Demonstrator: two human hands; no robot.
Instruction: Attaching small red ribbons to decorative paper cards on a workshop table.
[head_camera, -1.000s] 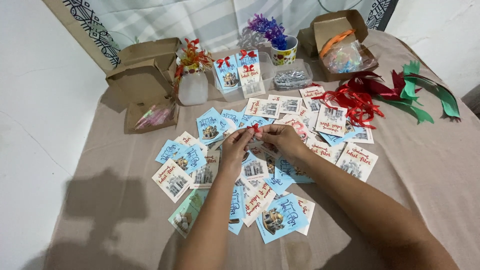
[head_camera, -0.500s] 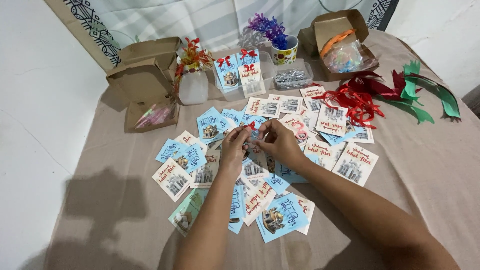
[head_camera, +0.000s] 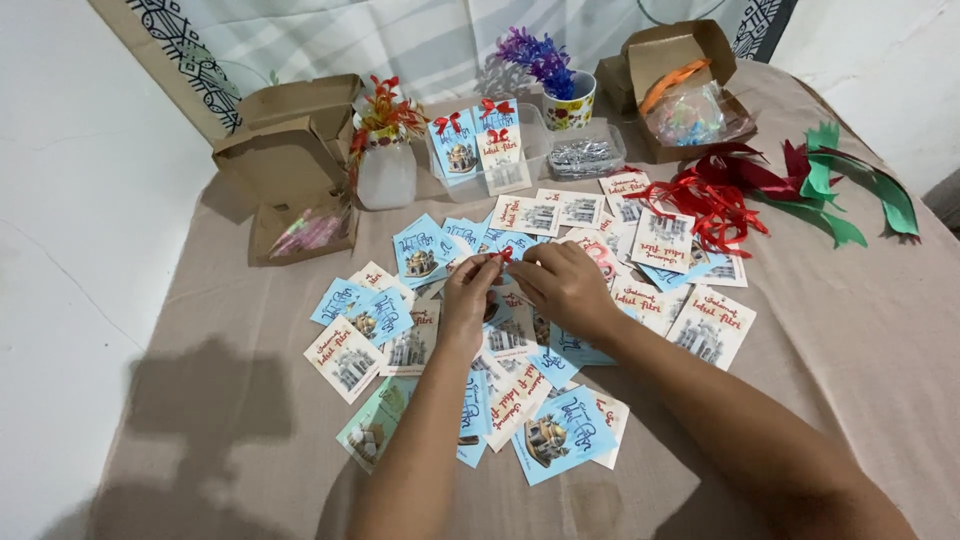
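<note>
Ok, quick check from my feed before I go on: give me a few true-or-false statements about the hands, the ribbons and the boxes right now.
1. Both hands, left hand and right hand, pinch a small red ribbon above the cards. True.
2. The green ribbon strips lie at the left edge of the table. False: they lie at the far right.
3. A white vase stands beside the open cardboard box. True.
4. The flowers in the patterned cup are yellow. False: they are purple.

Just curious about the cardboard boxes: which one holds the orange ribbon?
The box at the far right, behind the red ribbons. An orange strip lies across its clear bags; the two left boxes show none.
</note>
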